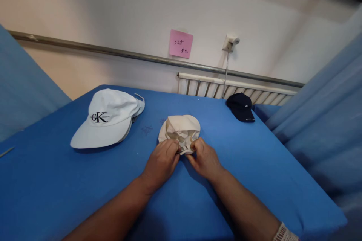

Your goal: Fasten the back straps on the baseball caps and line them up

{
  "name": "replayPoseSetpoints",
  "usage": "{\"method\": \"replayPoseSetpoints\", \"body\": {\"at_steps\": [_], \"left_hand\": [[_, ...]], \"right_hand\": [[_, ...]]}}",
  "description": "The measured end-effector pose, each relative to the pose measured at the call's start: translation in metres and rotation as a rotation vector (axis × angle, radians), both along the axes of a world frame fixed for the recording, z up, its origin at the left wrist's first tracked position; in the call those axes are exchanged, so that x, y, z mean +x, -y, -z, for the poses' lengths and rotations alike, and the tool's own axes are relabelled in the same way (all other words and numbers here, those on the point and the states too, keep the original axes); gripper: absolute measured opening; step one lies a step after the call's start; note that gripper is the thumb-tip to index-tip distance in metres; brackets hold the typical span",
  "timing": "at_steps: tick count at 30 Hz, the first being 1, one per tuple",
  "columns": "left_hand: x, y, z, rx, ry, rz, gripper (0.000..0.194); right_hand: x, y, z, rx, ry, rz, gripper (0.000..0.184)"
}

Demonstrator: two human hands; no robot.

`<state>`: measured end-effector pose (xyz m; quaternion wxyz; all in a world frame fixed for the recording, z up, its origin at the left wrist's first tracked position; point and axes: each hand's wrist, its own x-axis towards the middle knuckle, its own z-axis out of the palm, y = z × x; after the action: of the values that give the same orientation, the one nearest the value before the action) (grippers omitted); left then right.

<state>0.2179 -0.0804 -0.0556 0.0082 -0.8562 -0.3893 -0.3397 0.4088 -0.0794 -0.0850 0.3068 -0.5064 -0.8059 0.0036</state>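
Reaches up from the bottom edge of the frame with both forearms bare, a knitted cuff at lower right. Grips the near rim of a beige baseball cap at the centre of the frame: left hand with fingers curled tight over the left part of that rim, right hand pinching the right part between thumb and bent fingers. Tips the hollow of this cap toward the camera, just above a blue table cover; cannot tell whether touching it.

At left of centre, a white baseball cap, black letters on the front, brim toward lower left. At right of centre, farther back, a navy baseball cap, brim toward lower right.

Behind, a white radiator, a metal pipe crossing the wall, a pink handwritten note at upper centre, and to its right a wall socket with plug and hanging cable.
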Motion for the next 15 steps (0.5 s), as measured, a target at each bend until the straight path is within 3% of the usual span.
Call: {"method": "replayPoseSetpoints", "body": {"at_steps": [2, 5, 9, 12, 15], "left_hand": [[-0.0005, -0.0002, 0.0011, 0.042, -0.009, 0.012, 0.015], [0.0000, 0.0001, 0.0022, 0.075, -0.007, 0.027, 0.013], [0.0006, 0.0001, 0.0029, -0.040, 0.018, -0.038, 0.013], [-0.0007, -0.0015, 0.0044, -0.175, 0.020, -0.109, 0.019], [-0.0021, -0.0034, 0.0073, -0.192, 0.048, -0.112, 0.018]], "right_hand": [[-0.0003, 0.0012, -0.0008, 0.009, 0.035, 0.004, 0.006], [0.0008, -0.0002, 0.0031, 0.059, 0.041, 0.124, 0.006], [0.0029, -0.0023, 0.0083, 0.106, -0.010, 0.232, 0.009], [0.0024, -0.0014, 0.0065, 0.082, -0.012, 0.214, 0.005], [0.0009, 0.0004, 0.0035, 0.015, 0.033, 0.132, 0.008]]}}
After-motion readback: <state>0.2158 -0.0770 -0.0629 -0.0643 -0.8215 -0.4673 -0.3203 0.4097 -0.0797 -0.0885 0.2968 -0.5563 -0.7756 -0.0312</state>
